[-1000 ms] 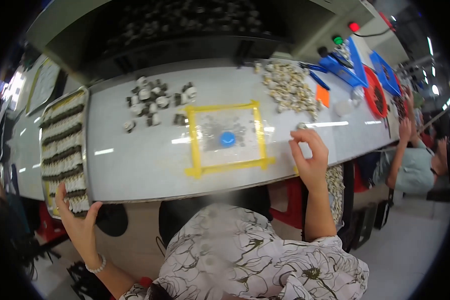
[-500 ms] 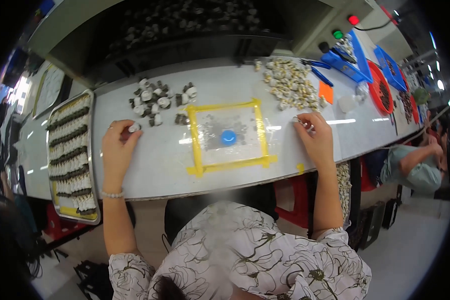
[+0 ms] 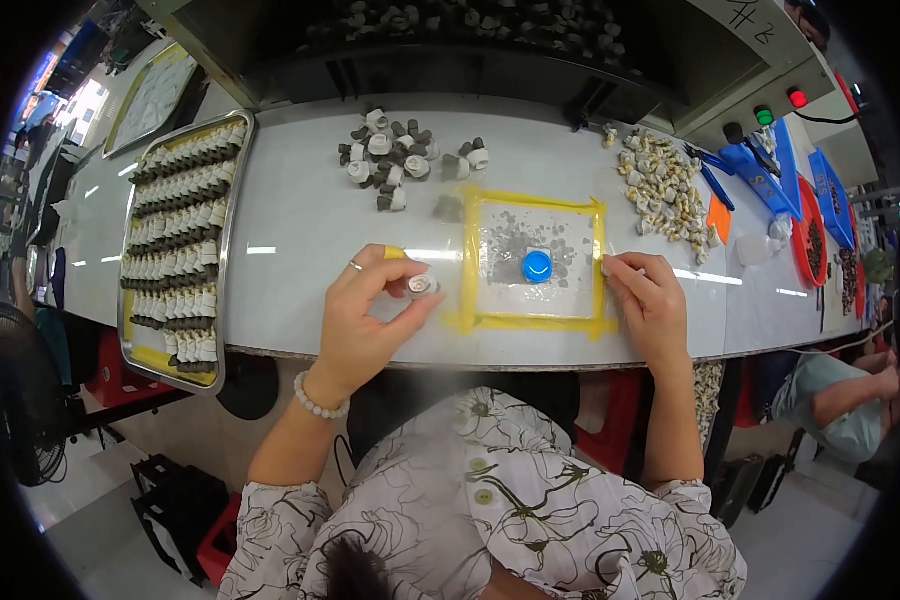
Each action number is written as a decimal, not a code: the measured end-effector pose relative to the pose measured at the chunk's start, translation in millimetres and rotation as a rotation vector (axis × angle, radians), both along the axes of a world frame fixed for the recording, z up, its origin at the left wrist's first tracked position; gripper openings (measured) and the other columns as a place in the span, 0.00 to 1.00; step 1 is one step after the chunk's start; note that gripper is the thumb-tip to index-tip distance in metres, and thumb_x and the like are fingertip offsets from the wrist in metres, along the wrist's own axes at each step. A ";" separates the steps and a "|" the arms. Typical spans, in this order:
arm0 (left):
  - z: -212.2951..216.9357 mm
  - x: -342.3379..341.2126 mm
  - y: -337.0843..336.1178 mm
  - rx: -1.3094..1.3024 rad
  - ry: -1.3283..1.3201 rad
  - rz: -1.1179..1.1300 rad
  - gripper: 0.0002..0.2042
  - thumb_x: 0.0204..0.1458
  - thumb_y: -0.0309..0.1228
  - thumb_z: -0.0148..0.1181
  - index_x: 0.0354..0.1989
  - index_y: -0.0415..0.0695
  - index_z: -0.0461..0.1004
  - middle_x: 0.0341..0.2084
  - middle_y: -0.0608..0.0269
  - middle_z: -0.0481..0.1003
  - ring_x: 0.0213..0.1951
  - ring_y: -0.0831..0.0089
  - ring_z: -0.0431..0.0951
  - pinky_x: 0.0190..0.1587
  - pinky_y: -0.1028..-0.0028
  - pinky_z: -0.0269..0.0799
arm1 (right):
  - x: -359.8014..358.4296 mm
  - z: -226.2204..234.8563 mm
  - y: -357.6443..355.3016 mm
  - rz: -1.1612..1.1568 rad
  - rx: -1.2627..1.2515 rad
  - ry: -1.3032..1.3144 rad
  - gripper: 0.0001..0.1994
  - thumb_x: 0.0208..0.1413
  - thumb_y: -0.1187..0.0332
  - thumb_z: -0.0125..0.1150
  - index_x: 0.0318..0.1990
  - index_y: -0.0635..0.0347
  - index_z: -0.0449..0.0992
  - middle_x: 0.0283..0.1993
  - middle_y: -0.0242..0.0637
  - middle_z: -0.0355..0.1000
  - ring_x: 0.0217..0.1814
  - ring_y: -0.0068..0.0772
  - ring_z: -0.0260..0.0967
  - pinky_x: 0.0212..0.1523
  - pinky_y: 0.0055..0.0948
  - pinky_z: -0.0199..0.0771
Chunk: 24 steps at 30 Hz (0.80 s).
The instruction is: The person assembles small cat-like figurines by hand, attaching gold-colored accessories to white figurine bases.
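The left hand [image 3: 365, 315] is closed in a pinch, thumb and fingertips curled round a small pale round part [image 3: 422, 286] held just above the white worktop [image 3: 300, 225]. From this hand the yellow-taped square [image 3: 535, 262] lies at three o'clock, its left tape edge just beside the held part, and the blue cap [image 3: 537, 265] sits in the middle of that square, further along the same line. The right hand [image 3: 650, 305] rests at the square's right edge, fingers bent and drawn together near a tiny pale piece; whether it truly grips anything I cannot tell. The blue cap lies between the two hands, roughly level with both, the right hand's fingertips looking slightly nearer to it. At twelve o'clock from the left hand a loose cluster of grey and white parts [image 3: 395, 158] lies well apart, and at nine o'clock a metal tray [image 3: 228, 250] holds rows of similar pieces. A heap of small pale pieces [image 3: 662, 188] lies at one o'clock from the square.
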State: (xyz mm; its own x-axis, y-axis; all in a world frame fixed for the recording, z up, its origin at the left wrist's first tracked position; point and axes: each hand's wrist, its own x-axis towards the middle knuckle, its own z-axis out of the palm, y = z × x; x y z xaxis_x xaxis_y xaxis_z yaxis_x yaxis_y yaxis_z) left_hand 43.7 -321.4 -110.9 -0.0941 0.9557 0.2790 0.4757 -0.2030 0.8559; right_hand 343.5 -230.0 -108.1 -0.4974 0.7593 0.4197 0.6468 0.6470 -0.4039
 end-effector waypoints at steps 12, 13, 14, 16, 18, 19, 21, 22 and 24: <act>-6.8 -4.4 -2.0 0.210 0.714 -0.040 0.16 0.40 0.27 0.64 0.41 0.42 0.75 0.34 0.59 0.70 0.34 0.65 0.70 0.33 0.68 0.65 | -19.2 6.1 -1.3 -0.015 -0.122 0.114 0.10 0.42 0.76 0.63 0.35 0.62 0.78 0.33 0.38 0.72 0.32 0.37 0.69 0.30 0.31 0.71; -3.0 -3.8 -3.3 0.204 0.736 -0.085 0.17 0.40 0.29 0.64 0.42 0.43 0.75 0.34 0.59 0.70 0.35 0.65 0.69 0.34 0.68 0.64 | -25.8 8.5 -2.0 0.005 -0.153 0.132 0.09 0.42 0.76 0.63 0.34 0.62 0.78 0.33 0.38 0.72 0.32 0.37 0.70 0.31 0.32 0.71; -1.2 -3.3 -4.3 0.198 0.758 -0.129 0.18 0.41 0.30 0.64 0.43 0.44 0.75 0.34 0.59 0.69 0.35 0.64 0.69 0.35 0.68 0.64 | -31.6 9.6 -1.7 0.001 -0.152 0.126 0.09 0.42 0.76 0.63 0.34 0.62 0.78 0.33 0.38 0.72 0.32 0.37 0.70 0.31 0.32 0.71; -2.2 -5.7 -6.1 0.198 0.751 -0.154 0.18 0.42 0.30 0.64 0.45 0.43 0.75 0.34 0.59 0.69 0.36 0.63 0.68 0.36 0.67 0.64 | -41.9 10.7 0.9 0.118 -0.127 0.134 0.08 0.41 0.76 0.64 0.33 0.62 0.78 0.32 0.37 0.71 0.32 0.38 0.69 0.31 0.32 0.71; -1.4 -5.0 -8.9 0.195 0.747 -0.176 0.19 0.43 0.30 0.63 0.46 0.42 0.74 0.35 0.58 0.68 0.36 0.62 0.68 0.37 0.67 0.63 | -47.2 10.7 3.8 0.151 -0.108 0.113 0.08 0.40 0.76 0.63 0.32 0.61 0.78 0.32 0.37 0.71 0.32 0.39 0.69 0.32 0.33 0.72; -0.6 -2.6 -10.7 0.152 0.645 -0.110 0.19 0.42 0.30 0.64 0.45 0.41 0.73 0.35 0.58 0.68 0.36 0.62 0.68 0.39 0.66 0.63 | -49.1 10.0 4.5 0.170 -0.123 0.080 0.10 0.41 0.77 0.64 0.35 0.61 0.78 0.33 0.37 0.72 0.33 0.36 0.69 0.32 0.30 0.71; -3.3 -2.3 -11.9 0.108 0.540 -0.043 0.19 0.42 0.30 0.64 0.45 0.40 0.73 0.35 0.57 0.68 0.36 0.61 0.68 0.40 0.66 0.63 | -52.1 9.7 6.4 0.189 -0.139 0.043 0.11 0.42 0.77 0.64 0.38 0.61 0.78 0.33 0.37 0.72 0.33 0.34 0.69 0.32 0.28 0.71; -6.9 -4.0 -12.8 0.082 0.539 -0.039 0.19 0.41 0.29 0.65 0.44 0.39 0.72 0.36 0.56 0.68 0.37 0.60 0.67 0.41 0.65 0.63 | -53.7 11.1 7.3 0.207 -0.116 0.018 0.11 0.42 0.77 0.64 0.37 0.61 0.78 0.33 0.37 0.72 0.33 0.34 0.69 0.32 0.29 0.71; -8.3 -4.5 -13.0 0.055 0.535 -0.033 0.19 0.41 0.28 0.66 0.43 0.38 0.72 0.37 0.56 0.67 0.38 0.60 0.67 0.42 0.64 0.63 | -56.2 13.5 7.7 0.227 -0.094 -0.010 0.10 0.41 0.77 0.64 0.36 0.62 0.78 0.33 0.37 0.72 0.32 0.34 0.69 0.32 0.30 0.71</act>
State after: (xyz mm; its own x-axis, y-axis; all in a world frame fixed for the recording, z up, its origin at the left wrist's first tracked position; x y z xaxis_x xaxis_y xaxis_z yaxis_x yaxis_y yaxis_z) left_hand 39.2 -334.4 -119.2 0.1043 0.9385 0.3293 0.8349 -0.2625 0.4838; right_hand 287.4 -222.3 -94.7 -0.6631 0.6635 0.3465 0.4936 0.7356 -0.4639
